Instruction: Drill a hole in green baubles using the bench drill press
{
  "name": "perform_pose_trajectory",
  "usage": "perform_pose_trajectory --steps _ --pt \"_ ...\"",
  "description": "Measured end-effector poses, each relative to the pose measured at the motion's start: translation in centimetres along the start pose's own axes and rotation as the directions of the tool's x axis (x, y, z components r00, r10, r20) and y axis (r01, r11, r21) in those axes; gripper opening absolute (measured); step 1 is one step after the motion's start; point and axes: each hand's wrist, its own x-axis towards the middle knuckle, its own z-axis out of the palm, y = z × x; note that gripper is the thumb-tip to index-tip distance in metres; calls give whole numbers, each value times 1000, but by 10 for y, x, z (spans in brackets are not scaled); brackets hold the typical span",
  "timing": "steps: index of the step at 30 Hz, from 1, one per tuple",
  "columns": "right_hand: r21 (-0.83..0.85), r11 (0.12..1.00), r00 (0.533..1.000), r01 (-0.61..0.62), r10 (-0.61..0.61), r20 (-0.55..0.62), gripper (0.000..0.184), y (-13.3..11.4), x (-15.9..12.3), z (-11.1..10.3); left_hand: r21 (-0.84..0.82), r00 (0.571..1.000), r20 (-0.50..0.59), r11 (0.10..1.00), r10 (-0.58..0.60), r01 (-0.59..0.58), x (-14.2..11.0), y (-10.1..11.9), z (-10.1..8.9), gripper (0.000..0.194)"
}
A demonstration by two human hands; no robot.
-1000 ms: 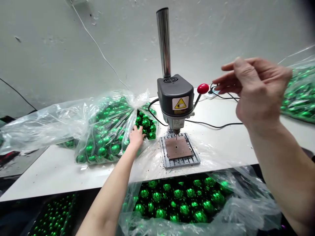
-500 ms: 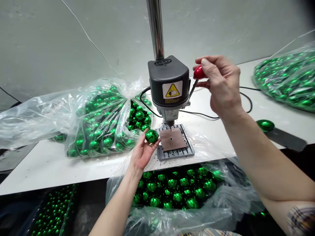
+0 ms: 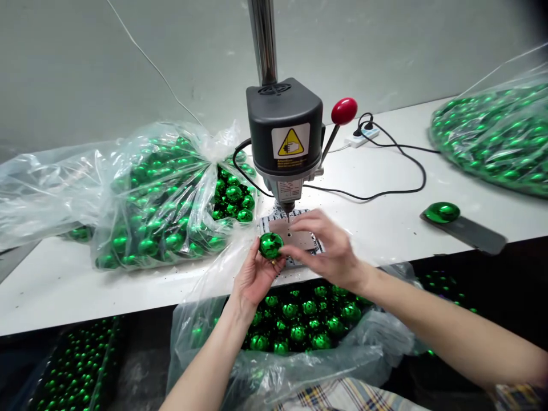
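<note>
A shiny green ball (image 3: pixel 270 245) sits in the fingers of my left hand (image 3: pixel 256 275), just in front of the small bench drill (image 3: pixel 285 137). My right hand (image 3: pixel 329 250) has come in from the right and pinches the same ball with thumb and fingertips. Both hands hover over the front edge of the drill's slotted base plate (image 3: pixel 299 220), below the drill bit (image 3: pixel 287 214). The red lever knob (image 3: pixel 344 111) stands free, up and to the right of the drill head.
A clear bag of green balls (image 3: pixel 171 194) lies left of the drill, another bag (image 3: pixel 492 137) at far right. An open bag of balls (image 3: pixel 299 325) hangs below the white table's edge (image 3: pixel 107 302). One green ball (image 3: pixel 442 212) rests on a dark flat piece. A black cable (image 3: pixel 385 188) crosses the table.
My right hand let go of the red knob and dropped down to the ball. My left hand, holding the ball taken from the left bag, stayed in front of the drill.
</note>
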Motion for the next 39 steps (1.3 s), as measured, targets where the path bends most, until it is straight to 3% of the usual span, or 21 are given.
perform_pose_trajectory --steps 2,5,11,16,18,19,21,23,24,26,28,30,32,34,36,39 --pt "51 961 938 -273 255 234 40 -2 -28 12 -20 999 30 999 -25 25 -8 -7 5 25" --pt "77 886 837 -457 399 374 43 2 -48 17 61 996 68 997 -54 50 -16 -16 7 33" --pt "51 829 737 -557 465 490 42 10 -47 9 378 972 179 901 153 -211 -22 -23 -5 64" --pt "105 848 716 -520 365 595 53 5 -47 7 369 989 137 924 54 -102 -23 -12 -4 55" --pt "118 856 754 -504 369 543 41 6 -39 -1 302 992 111 949 59 -90 -20 -6 -4 50" --pt "132 854 796 -503 398 456 33 9 -30 -8 260 993 90 961 76 -97 -17 -4 -4 50" --pt "189 845 864 -501 477 159 27 20 -6 -24 191 993 37 975 108 -113 -7 1 -7 51" --pt "265 844 847 -466 512 -143 26 38 26 -38 164 991 -12 978 131 -128 5 4 -9 48" --pt "293 850 828 -438 508 -238 23 49 43 -43 162 989 -33 977 147 -140 11 5 -10 45" --pt "341 832 815 -439 528 -238 18 68 72 -47 166 977 -69 969 199 -186 22 6 -10 39" --pt "409 768 808 -492 578 -114 19 81 94 -43 199 962 -86 950 260 -239 31 6 -8 42" --pt "496 679 766 -541 642 -45 25 84 107 -37 280 945 -78 917 318 -285 38 6 -6 52" --pt "581 610 704 -539 705 -88 33 78 115 -36 384 926 -60 865 373 -323 43 6 -7 61" --pt "620 608 677 -496 718 -162 40 69 124 -40 481 906 -40 803 421 -352 47 4 -9 64" --pt "594 660 714 -461 673 -194 40 59 136 -49 563 894 -3 740 448 -368 51 2 -11 63" --pt "514 743 816 -429 563 -133 40 50 156 -57 633 888 72 667 455 -393 60 0 -12 63"
